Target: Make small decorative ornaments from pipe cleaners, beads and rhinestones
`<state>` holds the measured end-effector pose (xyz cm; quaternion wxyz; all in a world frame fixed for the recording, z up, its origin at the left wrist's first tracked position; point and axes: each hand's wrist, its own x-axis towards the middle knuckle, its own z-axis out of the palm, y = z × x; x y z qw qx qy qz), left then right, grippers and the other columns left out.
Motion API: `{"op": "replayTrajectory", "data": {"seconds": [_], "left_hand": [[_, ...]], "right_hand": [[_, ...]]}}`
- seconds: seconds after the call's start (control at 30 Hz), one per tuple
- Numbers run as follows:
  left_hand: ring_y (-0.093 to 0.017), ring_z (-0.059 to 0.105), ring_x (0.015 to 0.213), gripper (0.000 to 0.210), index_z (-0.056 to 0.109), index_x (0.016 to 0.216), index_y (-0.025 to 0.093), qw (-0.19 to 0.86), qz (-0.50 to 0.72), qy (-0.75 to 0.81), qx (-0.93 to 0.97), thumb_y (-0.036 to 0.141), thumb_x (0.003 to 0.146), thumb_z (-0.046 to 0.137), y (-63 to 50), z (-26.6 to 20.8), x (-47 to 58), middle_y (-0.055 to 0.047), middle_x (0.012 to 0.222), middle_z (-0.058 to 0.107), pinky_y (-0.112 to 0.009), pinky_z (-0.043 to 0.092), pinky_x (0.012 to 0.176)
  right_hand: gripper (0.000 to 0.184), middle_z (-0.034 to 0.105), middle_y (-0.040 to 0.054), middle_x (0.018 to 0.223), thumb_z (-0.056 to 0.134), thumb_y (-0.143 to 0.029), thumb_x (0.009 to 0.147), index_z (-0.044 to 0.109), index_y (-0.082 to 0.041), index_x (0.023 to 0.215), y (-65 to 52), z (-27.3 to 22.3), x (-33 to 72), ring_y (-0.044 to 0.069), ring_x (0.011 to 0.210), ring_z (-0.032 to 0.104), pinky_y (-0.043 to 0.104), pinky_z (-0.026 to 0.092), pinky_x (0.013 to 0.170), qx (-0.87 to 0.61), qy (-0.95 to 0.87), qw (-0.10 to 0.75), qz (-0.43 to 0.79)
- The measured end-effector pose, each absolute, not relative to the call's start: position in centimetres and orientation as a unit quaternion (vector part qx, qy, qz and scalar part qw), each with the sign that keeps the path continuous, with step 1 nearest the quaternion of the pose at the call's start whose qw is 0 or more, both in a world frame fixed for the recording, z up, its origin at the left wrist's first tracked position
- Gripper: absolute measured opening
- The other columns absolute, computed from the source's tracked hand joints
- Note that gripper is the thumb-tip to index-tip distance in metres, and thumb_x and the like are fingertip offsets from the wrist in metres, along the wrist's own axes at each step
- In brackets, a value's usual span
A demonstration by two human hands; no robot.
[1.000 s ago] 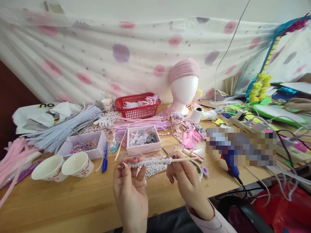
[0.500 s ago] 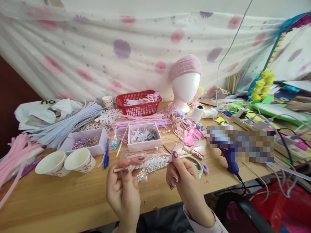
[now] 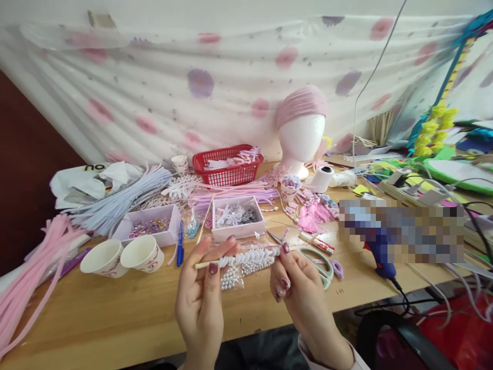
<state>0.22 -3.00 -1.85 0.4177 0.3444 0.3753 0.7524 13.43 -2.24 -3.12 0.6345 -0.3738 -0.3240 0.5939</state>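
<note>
My left hand [image 3: 202, 303] pinches a thin wooden stick [image 3: 203, 265] between thumb and fingers. Around the stick winds a fuzzy white pipe cleaner [image 3: 248, 257] in a loose spiral. At the spiral's other end, my right hand [image 3: 304, 293] is closed, thumb and forefinger pinching the pipe cleaner; the stick's far tip is hidden there. Just behind lies a clear bag of silvery pearl beads [image 3: 230, 278]. Green-handled scissors [image 3: 327, 271] rest beside my right hand, with a small purple fuzzy loop [image 3: 337, 269] to their right.
White boxes of gems [image 3: 175, 231] and charms [image 3: 239, 234], paper cups [image 3: 102, 259], a blue pen [image 3: 180, 246] and a red basket [image 3: 227, 174] stand behind. Pipe cleaner bundles [image 3: 127, 198] lie left. A foam head [image 3: 301, 136] stands at the back, a blue glue gun [image 3: 381, 252] right.
The view has shifted, so the table's things appear further right. My left fingers have straightened somewhat along the stick, and the white spiral looks looser; both hands keep their hold.
</note>
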Motion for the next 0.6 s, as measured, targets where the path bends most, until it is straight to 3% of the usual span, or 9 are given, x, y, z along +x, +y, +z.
{"op": "replayTrajectory", "data": {"seconds": [0.17, 0.27, 0.33, 0.43, 0.53, 0.6], "left_hand": [[-0.019, 0.076, 0.082, 0.035, 0.070, 0.096, 0.018, 0.549, 0.738, 0.344, 0.189, 0.041, 0.073, 0.084, -2.6, -2.0, 1.3, -0.009, 0.097, 0.079, -0.029, 0.063, 0.076], [-0.014, 0.076, 0.073, 0.033, 0.072, 0.087, 0.016, 0.603, 0.716, 0.335, 0.107, 0.038, 0.068, 0.088, -2.8, -1.6, 1.8, -0.005, 0.086, 0.080, -0.021, 0.063, 0.072], [-0.013, 0.075, 0.069, 0.023, 0.073, 0.085, 0.016, 0.629, 0.699, 0.334, 0.062, 0.030, 0.072, 0.086, -2.8, -1.3, 1.9, -0.004, 0.082, 0.080, -0.018, 0.062, 0.067], [-0.012, 0.074, 0.062, 0.005, 0.072, 0.081, 0.014, 0.651, 0.675, 0.347, -0.008, 0.016, 0.086, 0.072, -2.4, -0.8, 1.9, -0.003, 0.076, 0.078, -0.019, 0.063, 0.059], [-0.012, 0.072, 0.057, 0.025, 0.072, 0.078, 0.013, 0.654, 0.666, 0.354, -0.053, 0.006, 0.094, 0.055, -2.0, -0.6, 2.0, -0.004, 0.071, 0.077, -0.019, 0.061, 0.053], [-0.011, 0.073, 0.061, 0.030, 0.073, 0.078, 0.012, 0.651, 0.676, 0.341, -0.051, 0.004, 0.095, 0.050, -1.9, -0.8, 2.3, -0.005, 0.073, 0.077, -0.019, 0.063, 0.058]], "right_hand": [[0.045, 0.053, -0.0016, 0.049, 0.053, -0.044, 0.099, 0.060, -0.019, 0.062, -3.3, -4.1, 12.8, 0.012, 0.047, 0.054, 0.026, 0.048, 0.055, -0.418, -0.432, 0.713, 0.361], [0.026, 0.061, -0.0010, 0.056, 0.047, -0.031, 0.103, 0.070, -0.022, 0.096, -3.7, -4.9, 13.3, 0.015, 0.052, 0.061, 0.030, 0.052, 0.060, -0.395, -0.519, 0.714, 0.256], [0.025, 0.067, 0.0005, 0.063, 0.046, -0.026, 0.103, 0.067, -0.027, 0.116, -3.9, -5.3, 13.9, 0.017, 0.057, 0.065, 0.031, 0.053, 0.061, -0.352, -0.587, 0.695, 0.222], [0.029, 0.072, 0.0031, 0.073, 0.046, -0.029, 0.103, 0.063, -0.032, 0.126, -3.8, -5.4, 14.9, 0.019, 0.064, 0.068, 0.033, 0.055, 0.063, -0.304, -0.665, 0.649, 0.210], [0.031, 0.073, 0.0045, 0.074, 0.045, -0.034, 0.103, 0.063, -0.033, 0.129, -3.7, -5.2, 15.4, 0.020, 0.064, 0.068, 0.033, 0.055, 0.060, -0.294, -0.691, 0.632, 0.190], [0.031, 0.074, 0.0049, 0.074, 0.046, -0.033, 0.103, 0.063, -0.032, 0.130, -3.6, -5.2, 15.6, 0.020, 0.064, 0.069, 0.033, 0.055, 0.059, -0.298, -0.697, 0.629, 0.174]]}}
